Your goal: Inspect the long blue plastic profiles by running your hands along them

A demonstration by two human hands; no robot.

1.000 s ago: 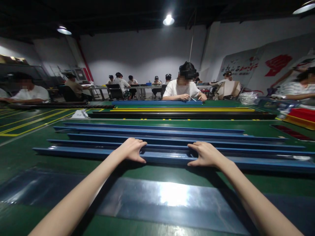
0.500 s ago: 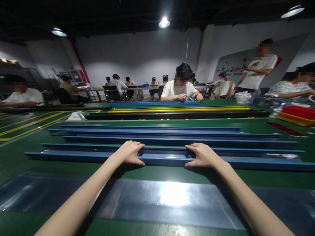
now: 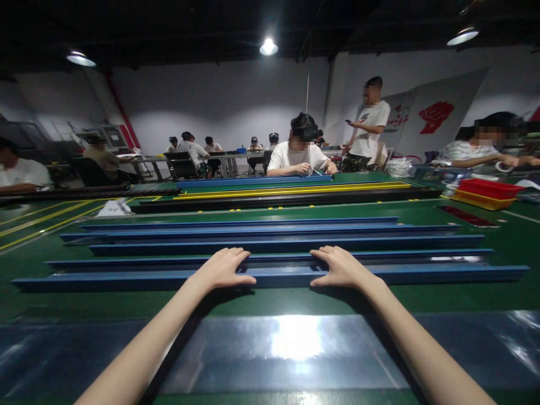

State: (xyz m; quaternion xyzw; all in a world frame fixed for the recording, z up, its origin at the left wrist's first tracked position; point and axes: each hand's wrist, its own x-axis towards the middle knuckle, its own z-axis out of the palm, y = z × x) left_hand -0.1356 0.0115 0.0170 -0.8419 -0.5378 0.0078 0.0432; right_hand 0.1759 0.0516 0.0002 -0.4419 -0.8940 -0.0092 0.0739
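Note:
A long blue channel strip (image 3: pixel 280 279) with raised side walls lies crosswise on the green table before me. My left hand (image 3: pixel 225 269) spans it left of the middle, fingers over the far wall and thumb along the near wall. Mirroring that, my right hand (image 3: pixel 342 269) grips the same strip to the right, its thumb also at the near side. A short stretch of the channel shows between the two hands. Closer to me, under my forearms, a wide sheet of clear glossy film (image 3: pixel 236 351) lies flat and reflects the lamp.
Beyond my hands lie more blue channel strips (image 3: pixel 287 243), then black and yellow strips (image 3: pixel 291 191). Red and yellow trays (image 3: pixel 485 190) and a dark red flat object (image 3: pixel 466 216) sit to the right. Across the table, a co-worker (image 3: pixel 301 157) handles another blue strip.
My view has turned slightly right, so the strips appear farther left. My hands have come a little closer together on the channel. The standing person in the background has shifted left.

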